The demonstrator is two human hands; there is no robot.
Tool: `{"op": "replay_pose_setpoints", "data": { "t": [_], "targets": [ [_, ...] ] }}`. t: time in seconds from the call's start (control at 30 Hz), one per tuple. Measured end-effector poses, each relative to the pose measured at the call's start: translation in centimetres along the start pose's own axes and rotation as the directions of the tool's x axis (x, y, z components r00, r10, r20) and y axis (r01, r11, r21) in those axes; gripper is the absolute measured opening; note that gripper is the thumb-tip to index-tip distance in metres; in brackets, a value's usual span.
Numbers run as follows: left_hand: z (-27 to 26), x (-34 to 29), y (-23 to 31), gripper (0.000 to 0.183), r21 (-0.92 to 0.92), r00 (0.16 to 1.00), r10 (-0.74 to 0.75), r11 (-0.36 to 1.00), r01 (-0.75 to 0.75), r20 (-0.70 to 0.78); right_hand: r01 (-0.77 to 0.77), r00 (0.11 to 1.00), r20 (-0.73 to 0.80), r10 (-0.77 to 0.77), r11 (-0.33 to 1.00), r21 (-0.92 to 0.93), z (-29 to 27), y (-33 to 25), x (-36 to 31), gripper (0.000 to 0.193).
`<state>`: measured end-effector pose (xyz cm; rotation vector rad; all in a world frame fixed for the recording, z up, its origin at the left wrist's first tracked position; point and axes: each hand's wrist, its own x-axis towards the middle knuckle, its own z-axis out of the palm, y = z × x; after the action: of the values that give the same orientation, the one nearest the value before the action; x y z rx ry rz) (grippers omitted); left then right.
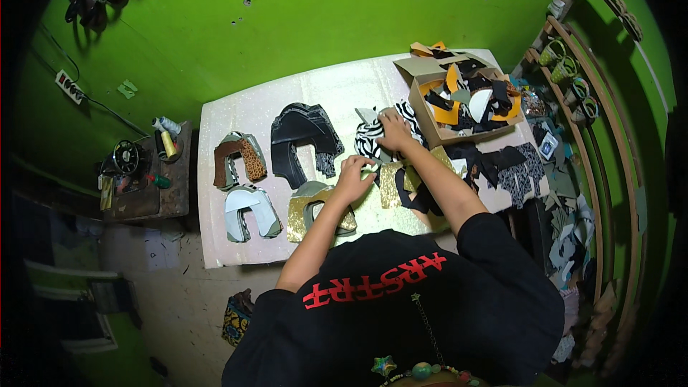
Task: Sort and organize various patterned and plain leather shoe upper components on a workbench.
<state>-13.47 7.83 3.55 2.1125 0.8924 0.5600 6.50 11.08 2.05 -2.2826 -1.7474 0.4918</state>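
Black-and-white zebra-print pile (367, 142): loose, flat cut pieces lay just right of the frame's centre.
Right hand (393, 131): spread over the pile, fingers apart; grip hidden.
Left hand (355, 180): half-open near its lower edge; hold unclear.
Touch: light fingertips probably suited loose layers.
Brown cardboard box (424, 118): stood upper right.

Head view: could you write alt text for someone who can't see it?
A person's right hand rests on zebra-striped pieces on a pale table, the left hand close by. Stacks of U-shaped pieces lie to their left; a cardboard box of mixed scraps stands to their right.
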Motion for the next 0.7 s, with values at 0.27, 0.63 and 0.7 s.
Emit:
{"op": "replay_pose_setpoints", "data": {
  "t": [0.27, 0.63, 0.7],
  "targets": [
    [0.7, 4.9, -2.9, 0.043, 0.075, 0.998, -0.062, 0.995, 0.06, 0.018, 0.239, 0.962, 0.125, -0.241, 0.971, 0.028, 0.6, -1.3, -1.7, 0.039],
    [4.0, 7.4, -2.3, 0.055, 0.156, 0.968, -0.035, 0.988, -0.005, 0.25, 0.015, 0.992, -0.129, -0.013, 1.0, 0.013, 0.2, -0.1, 5.7, 0.03],
    [4.4, 7.0, -2.5, 0.062, 0.161, 0.948, -0.071, 0.987, 0.021, 0.31, 0.013, 0.994, -0.108, -0.017, 0.999, -0.041, 0.5, -0.2, 6.2, 0.03]
  ]
}}
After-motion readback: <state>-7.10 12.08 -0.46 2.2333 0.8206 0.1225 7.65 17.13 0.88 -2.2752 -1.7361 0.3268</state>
